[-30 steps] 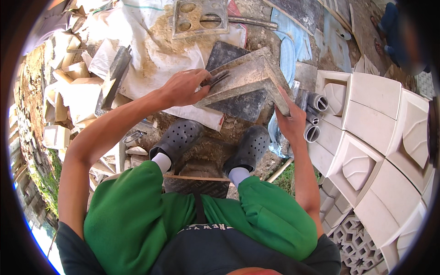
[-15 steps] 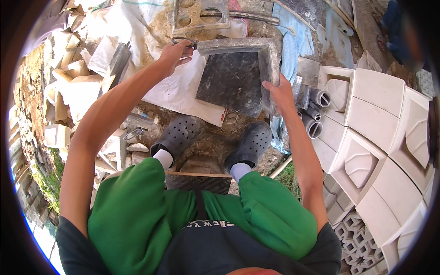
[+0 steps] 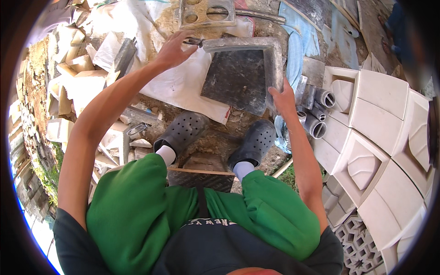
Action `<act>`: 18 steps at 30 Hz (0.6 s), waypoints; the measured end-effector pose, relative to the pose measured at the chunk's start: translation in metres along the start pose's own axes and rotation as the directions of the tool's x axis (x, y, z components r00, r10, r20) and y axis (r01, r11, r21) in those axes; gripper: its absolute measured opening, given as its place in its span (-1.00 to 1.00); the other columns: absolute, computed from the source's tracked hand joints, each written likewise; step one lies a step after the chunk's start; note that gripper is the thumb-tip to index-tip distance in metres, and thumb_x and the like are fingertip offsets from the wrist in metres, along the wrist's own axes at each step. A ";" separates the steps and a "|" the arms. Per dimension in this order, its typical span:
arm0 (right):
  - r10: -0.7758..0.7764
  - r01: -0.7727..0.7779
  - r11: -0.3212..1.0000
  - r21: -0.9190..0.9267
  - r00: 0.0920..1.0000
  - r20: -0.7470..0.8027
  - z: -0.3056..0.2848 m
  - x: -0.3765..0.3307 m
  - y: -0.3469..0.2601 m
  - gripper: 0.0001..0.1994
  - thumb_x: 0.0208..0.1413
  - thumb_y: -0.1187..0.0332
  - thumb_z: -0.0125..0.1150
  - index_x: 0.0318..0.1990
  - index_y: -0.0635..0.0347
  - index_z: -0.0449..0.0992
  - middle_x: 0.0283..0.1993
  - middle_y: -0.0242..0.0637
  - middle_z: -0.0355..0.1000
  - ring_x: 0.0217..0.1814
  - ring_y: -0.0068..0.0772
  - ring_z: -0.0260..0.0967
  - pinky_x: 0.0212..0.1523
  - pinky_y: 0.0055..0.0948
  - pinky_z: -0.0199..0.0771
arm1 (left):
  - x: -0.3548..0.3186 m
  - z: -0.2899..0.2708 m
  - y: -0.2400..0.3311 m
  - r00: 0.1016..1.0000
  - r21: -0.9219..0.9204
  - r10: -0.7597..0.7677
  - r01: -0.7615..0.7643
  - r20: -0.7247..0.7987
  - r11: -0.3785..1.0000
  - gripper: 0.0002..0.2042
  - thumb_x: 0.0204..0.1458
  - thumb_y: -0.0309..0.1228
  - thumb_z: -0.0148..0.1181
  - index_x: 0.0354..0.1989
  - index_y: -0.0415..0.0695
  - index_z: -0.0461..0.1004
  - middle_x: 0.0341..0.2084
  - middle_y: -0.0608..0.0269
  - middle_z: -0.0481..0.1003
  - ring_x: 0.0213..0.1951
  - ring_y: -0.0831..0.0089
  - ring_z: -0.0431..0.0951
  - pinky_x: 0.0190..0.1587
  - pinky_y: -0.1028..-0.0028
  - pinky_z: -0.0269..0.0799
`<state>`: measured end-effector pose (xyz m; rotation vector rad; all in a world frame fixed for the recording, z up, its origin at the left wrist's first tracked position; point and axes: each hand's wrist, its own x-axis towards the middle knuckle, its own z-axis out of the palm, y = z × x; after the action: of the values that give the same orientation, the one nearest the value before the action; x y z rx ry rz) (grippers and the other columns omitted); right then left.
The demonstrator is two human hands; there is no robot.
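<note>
A grey mould frame, with a top bar and a right-hand bar showing, lies around a dark flat board. My right hand grips the right bar, thumb on its upper face and fingers out of sight at the outer side. Near the frame's upper left corner, my left hand has its fingers apart beside a small dark metal clip. Whether those fingers touch the clip is hard to tell. My dark clogs stand just below the board.
A white sack lies under the board's left side. Cut pipes and pale moulded blocks fill the right. Broken pale pieces heap up at left. Beyond the frame is a dusty plate with round holes. Blue cloth runs alongside.
My left hand's fingers have spread away from the clip they were around. The frame, board and surroundings appear slightly further right in the picture; my right hand keeps its grip.
</note>
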<state>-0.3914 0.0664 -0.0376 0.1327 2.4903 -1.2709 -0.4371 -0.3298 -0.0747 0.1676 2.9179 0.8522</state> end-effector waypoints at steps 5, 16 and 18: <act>0.128 -0.116 0.949 0.292 0.992 -0.020 0.018 -0.028 -0.003 -0.49 -0.03 0.48 0.22 0.14 0.41 0.35 0.00 -0.06 0.46 0.01 -0.27 0.42 0.06 -0.38 0.35 | 0.006 -0.008 0.019 0.980 0.093 0.077 -0.095 0.185 0.991 -0.48 0.10 -0.12 0.18 0.24 0.03 0.31 0.10 0.03 0.38 0.17 0.04 0.36 0.16 0.12 0.32; 0.194 -0.106 0.884 0.456 0.969 -0.151 0.034 -0.033 -0.008 -0.49 0.01 0.49 0.23 0.15 0.45 0.30 0.06 -0.10 0.42 0.06 -0.30 0.35 0.12 -0.39 0.29 | 0.043 -0.009 0.022 0.984 0.130 -0.037 0.014 0.174 0.991 -0.73 0.19 -0.27 0.07 -0.02 -0.10 0.51 -0.12 0.02 0.51 -0.08 0.02 0.51 -0.01 0.14 0.39; 0.169 -0.084 0.889 0.450 0.974 -0.152 0.032 -0.034 -0.007 -0.47 0.09 0.39 0.24 0.19 0.44 0.28 0.09 -0.08 0.41 0.10 -0.26 0.35 0.15 -0.37 0.27 | 0.040 -0.011 0.018 0.977 0.183 -0.082 0.045 0.198 0.982 -0.72 0.19 -0.27 0.08 0.01 -0.07 0.50 -0.09 0.05 0.51 -0.08 0.04 0.52 0.00 0.15 0.40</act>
<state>-0.3525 0.0388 -0.0383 0.5405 2.2441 -1.8184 -0.4771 -0.3154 -0.0582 0.1628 2.7851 0.5290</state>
